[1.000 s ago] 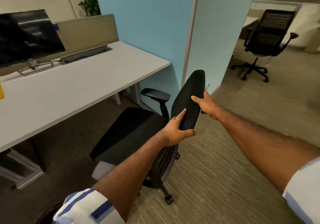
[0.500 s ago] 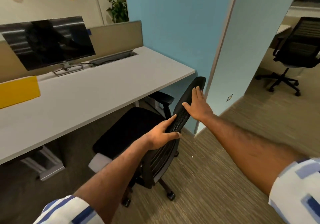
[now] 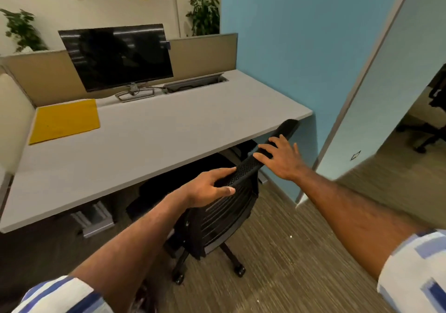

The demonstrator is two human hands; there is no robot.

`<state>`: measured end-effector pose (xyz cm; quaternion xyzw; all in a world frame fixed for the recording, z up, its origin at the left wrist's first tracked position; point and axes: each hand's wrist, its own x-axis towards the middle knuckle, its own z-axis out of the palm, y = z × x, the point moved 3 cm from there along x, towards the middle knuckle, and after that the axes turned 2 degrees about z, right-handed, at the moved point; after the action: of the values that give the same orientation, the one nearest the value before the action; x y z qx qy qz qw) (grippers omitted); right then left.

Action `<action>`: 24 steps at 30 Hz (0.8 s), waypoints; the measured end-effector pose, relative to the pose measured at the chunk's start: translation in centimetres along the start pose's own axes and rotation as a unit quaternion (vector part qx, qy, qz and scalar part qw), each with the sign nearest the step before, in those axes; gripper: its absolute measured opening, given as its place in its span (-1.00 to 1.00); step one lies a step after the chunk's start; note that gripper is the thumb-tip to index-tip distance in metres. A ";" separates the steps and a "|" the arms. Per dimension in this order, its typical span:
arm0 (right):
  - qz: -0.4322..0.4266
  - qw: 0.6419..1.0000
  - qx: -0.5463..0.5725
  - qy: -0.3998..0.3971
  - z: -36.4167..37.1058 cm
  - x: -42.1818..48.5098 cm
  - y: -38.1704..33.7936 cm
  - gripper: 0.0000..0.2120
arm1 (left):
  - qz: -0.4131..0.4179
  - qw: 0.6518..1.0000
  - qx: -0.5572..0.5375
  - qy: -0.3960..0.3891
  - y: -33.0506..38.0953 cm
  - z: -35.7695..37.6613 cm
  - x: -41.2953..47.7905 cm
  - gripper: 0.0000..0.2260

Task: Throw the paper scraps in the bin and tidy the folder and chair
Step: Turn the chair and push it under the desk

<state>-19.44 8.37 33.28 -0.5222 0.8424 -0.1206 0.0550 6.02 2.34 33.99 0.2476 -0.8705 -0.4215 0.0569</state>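
Left hand (image 3: 212, 187) clasps top edge of chair (image 3: 231, 213) backrest, steering. Right hand (image 3: 281, 160) open, flat on far end, pushing. Chair seat under desk (image 3: 169, 129), near right end. Yellow folder (image 3: 65, 120) flat, far left on desk.

Even, soft indoor light filled the room, and the monitor (image 3: 118, 56) showed faint streaked reflections. Wide-angle bending curved the frame edges. The floor (image 3: 289, 276) looked motion-smeared.

A black mesh-backed wheeled office chair (image 3: 224, 218) stood lower centre, seat under the desk; a flat yellow folder (image 3: 65, 120) lay upper left.
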 end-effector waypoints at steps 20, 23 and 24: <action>-0.118 0.989 -0.005 -0.085 1.8 8.0 -7.2 -0.45 | -0.136 0.959 0.175 0.175 -8.2 -11.0 -5.0 -0.60; -0.124 0.988 -0.012 -0.095 1.9 9.1 -7.9 -0.46 | -0.159 0.953 0.188 0.176 -8.4 -11.5 -4.7 -0.60; -0.127 0.987 -0.016 -0.099 1.9 9.4 -8.1 -0.46 | -0.167 0.951 0.192 0.178 -8.5 -11.6 -4.7 -0.60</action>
<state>-16.26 -3.71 33.89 -0.6349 0.7617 -0.0607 0.1141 16.95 -8.05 35.46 0.4664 -0.8571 -0.1987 0.0916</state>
